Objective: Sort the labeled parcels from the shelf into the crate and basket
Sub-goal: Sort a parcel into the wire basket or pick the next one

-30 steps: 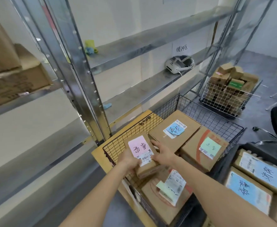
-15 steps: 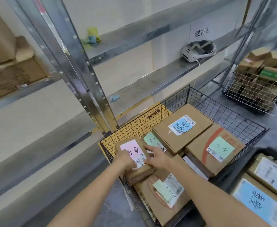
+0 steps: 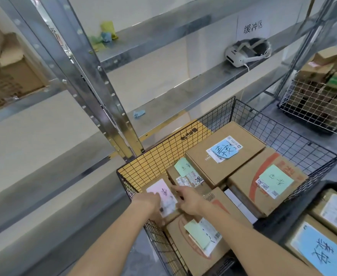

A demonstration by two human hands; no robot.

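Black wire basket (image 3: 287, 136), nearly full. You're seating the pink-labelled parcel (image 3: 164, 196) in its near left corner. Left hand (image 3: 149, 204) grips its near edge; right hand (image 3: 187, 198) seems flat-fingered, steadying it—blurred, so unsure.

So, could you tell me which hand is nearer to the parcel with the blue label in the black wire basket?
Right. The right hand lies just below-left of the blue-label parcel; the left hand is farther left, on the pink-label parcel.
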